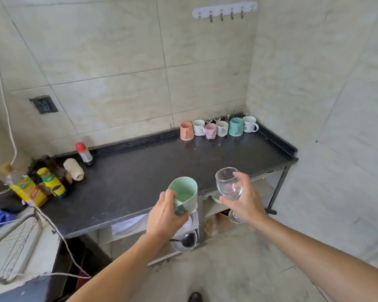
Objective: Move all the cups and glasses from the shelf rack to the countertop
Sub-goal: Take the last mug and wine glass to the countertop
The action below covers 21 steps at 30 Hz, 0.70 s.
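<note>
Cups and glasses: two are in the hands, held in the air over the countertop's (140,171) near edge; the others stand on the countertop.
Left hand (165,214): fingers wrapped around the handle side of a pale green cup (184,192), thumb at its rim; cup upright, mouth toward the camera.
Right hand (247,199): fingers and thumb closed around the bowl of a clear wine glass (228,184); stem and foot hang below the palm.
Arms: both bare forearms reach forward from the bottom of the view, left from the centre, right from the lower right corner.
Row of mugs (218,127): pink, white, teal and other mugs stand close together at the countertop's far right corner against the wall, with some clear glasses behind them.
Countertop: dark, long; bottles and jars (50,182) crowd its left end.
Shelf rack (266,192): under the countertop's right part; contents hard to make out.
Room: pale tiled walls behind the countertop, a hook rail (225,10) high above it, a wall socket (43,104) to the left.
</note>
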Each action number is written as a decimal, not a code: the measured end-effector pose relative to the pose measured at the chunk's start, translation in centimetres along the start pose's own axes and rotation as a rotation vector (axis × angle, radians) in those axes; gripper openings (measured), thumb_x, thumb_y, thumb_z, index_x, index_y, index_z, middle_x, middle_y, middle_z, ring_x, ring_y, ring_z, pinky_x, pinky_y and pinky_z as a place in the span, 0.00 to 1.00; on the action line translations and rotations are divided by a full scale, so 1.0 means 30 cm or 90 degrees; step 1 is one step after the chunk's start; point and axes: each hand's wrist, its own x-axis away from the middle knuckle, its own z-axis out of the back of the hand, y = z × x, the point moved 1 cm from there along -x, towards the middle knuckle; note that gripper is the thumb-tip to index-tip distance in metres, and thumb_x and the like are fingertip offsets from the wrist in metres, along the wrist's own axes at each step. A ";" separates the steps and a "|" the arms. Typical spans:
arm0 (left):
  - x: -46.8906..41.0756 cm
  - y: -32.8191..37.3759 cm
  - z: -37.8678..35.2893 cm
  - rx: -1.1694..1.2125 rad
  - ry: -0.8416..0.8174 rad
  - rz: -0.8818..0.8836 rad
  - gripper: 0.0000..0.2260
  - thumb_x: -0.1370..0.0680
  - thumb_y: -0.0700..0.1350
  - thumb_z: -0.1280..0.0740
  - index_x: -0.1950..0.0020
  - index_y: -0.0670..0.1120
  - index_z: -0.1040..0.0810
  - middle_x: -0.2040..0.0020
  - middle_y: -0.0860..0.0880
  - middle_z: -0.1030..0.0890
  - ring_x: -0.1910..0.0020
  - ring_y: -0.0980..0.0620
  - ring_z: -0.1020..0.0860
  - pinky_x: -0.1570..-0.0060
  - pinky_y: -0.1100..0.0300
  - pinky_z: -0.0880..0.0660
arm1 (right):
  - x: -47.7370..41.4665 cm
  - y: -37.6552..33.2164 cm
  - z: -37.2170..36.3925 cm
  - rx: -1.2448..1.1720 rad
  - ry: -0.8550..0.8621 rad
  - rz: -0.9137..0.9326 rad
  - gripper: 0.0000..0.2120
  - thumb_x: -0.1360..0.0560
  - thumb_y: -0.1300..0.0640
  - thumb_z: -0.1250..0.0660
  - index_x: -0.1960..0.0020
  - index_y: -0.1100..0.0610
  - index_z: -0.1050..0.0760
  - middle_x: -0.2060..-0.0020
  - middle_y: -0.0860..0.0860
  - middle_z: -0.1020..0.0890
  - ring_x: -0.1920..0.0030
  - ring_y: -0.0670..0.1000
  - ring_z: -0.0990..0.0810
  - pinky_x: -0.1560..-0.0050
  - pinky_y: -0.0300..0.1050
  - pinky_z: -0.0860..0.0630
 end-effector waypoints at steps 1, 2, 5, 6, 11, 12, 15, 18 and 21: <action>-0.066 -0.003 -0.023 0.004 -0.004 -0.003 0.20 0.31 0.54 0.30 0.49 0.48 0.37 0.50 0.50 0.29 0.61 0.47 0.29 0.65 0.57 0.33 | -0.059 0.013 -0.007 -0.003 0.003 -0.004 0.34 0.36 0.50 0.25 0.35 0.45 0.39 0.50 0.46 0.24 0.51 0.53 0.23 0.50 0.52 0.25; -0.134 -0.007 -0.043 0.006 -0.009 -0.004 0.20 0.31 0.54 0.31 0.49 0.48 0.37 0.50 0.51 0.29 0.61 0.47 0.29 0.65 0.57 0.34 | -0.122 0.026 -0.013 -0.006 0.008 -0.007 0.34 0.36 0.50 0.25 0.36 0.45 0.39 0.50 0.46 0.23 0.51 0.53 0.23 0.50 0.52 0.25; -0.339 -0.021 -0.095 0.014 -0.029 0.005 0.20 0.32 0.55 0.31 0.51 0.50 0.39 0.50 0.52 0.29 0.61 0.47 0.28 0.66 0.57 0.33 | -0.318 0.055 -0.028 -0.003 0.020 -0.033 0.34 0.36 0.50 0.26 0.36 0.43 0.40 0.50 0.47 0.21 0.51 0.53 0.22 0.51 0.51 0.25; -0.403 -0.026 -0.110 0.014 -0.036 0.004 0.20 0.32 0.55 0.31 0.51 0.50 0.39 0.50 0.52 0.29 0.61 0.47 0.28 0.66 0.57 0.33 | -0.378 0.058 -0.032 0.001 0.022 -0.047 0.34 0.36 0.49 0.26 0.36 0.43 0.41 0.50 0.47 0.21 0.51 0.53 0.22 0.50 0.51 0.25; -0.682 -0.043 -0.168 -0.006 -0.072 -0.002 0.20 0.30 0.55 0.32 0.46 0.48 0.37 0.49 0.51 0.29 0.61 0.48 0.29 0.65 0.58 0.33 | -0.640 0.086 -0.057 0.009 0.010 -0.081 0.34 0.36 0.48 0.25 0.36 0.43 0.40 0.50 0.46 0.21 0.52 0.51 0.22 0.50 0.51 0.25; -0.723 -0.050 -0.181 -0.003 -0.078 0.001 0.21 0.30 0.55 0.32 0.46 0.48 0.37 0.49 0.51 0.29 0.61 0.48 0.29 0.65 0.58 0.33 | -0.685 0.096 -0.065 0.009 0.005 -0.091 0.34 0.35 0.48 0.25 0.36 0.43 0.40 0.50 0.46 0.21 0.52 0.51 0.22 0.50 0.51 0.25; -0.838 -0.076 -0.224 -0.007 -0.088 0.016 0.21 0.30 0.56 0.32 0.46 0.49 0.37 0.49 0.52 0.29 0.61 0.49 0.30 0.65 0.58 0.33 | -0.826 0.121 -0.100 0.020 -0.015 -0.114 0.34 0.35 0.47 0.25 0.36 0.44 0.40 0.50 0.47 0.22 0.51 0.51 0.22 0.49 0.51 0.26; -0.959 -0.106 -0.277 -0.010 -0.093 0.051 0.21 0.30 0.56 0.32 0.46 0.48 0.37 0.48 0.52 0.29 0.61 0.49 0.30 0.65 0.58 0.33 | -0.984 0.162 -0.149 0.004 -0.044 -0.120 0.34 0.36 0.47 0.25 0.36 0.43 0.40 0.49 0.47 0.22 0.51 0.51 0.22 0.48 0.52 0.25; -1.084 -0.140 -0.332 -0.019 -0.100 0.091 0.21 0.30 0.56 0.32 0.46 0.49 0.37 0.48 0.53 0.30 0.61 0.50 0.30 0.64 0.58 0.33 | -1.148 0.202 -0.213 -0.006 -0.078 -0.115 0.34 0.37 0.46 0.25 0.37 0.43 0.40 0.50 0.46 0.22 0.51 0.51 0.22 0.47 0.52 0.25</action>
